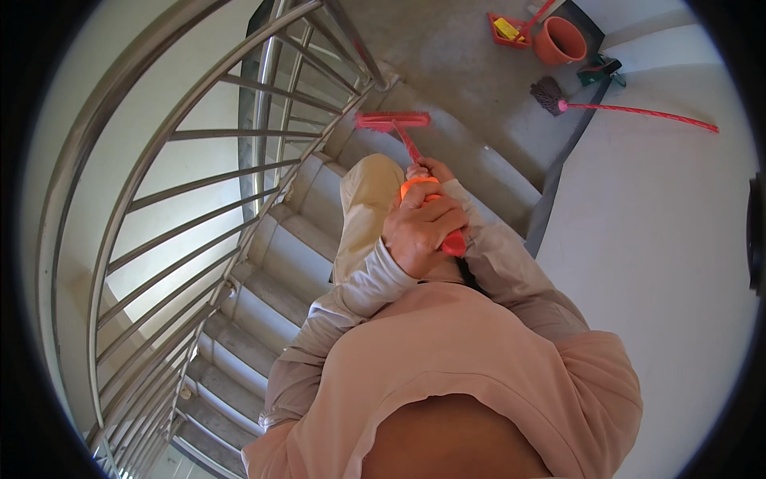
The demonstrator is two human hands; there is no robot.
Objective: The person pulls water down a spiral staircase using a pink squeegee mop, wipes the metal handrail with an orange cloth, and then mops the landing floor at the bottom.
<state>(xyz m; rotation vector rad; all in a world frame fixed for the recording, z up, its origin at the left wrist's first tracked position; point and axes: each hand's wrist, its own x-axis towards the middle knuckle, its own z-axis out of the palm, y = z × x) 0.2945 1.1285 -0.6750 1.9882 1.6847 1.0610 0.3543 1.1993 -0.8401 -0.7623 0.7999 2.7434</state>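
Observation:
A red long-headed scrub brush (392, 121) reaches forward over a concrete stair tread near the landing, its bristles facing away from me. I cannot tell whether they touch the concrete. My left hand (423, 224) wraps the near end of the handle, where a bright orange part (419, 185) shows and the rounded red tip (455, 242) sticks out below the fingers. Closer to the brush head, my right hand (435, 170) grips the red shaft and is partly hidden behind my left hand. My knee in tan trousers (374, 191) is beside the handle.
Metal railings (218, 197) line the left of the concrete stairs (287, 239). On the landing (455, 60) are an orange-red bucket (559, 41), a red dustpan (501, 37) holding a yellow item, a green object (598, 72) and a mop (546, 96). A white wall (646, 209) rises at right.

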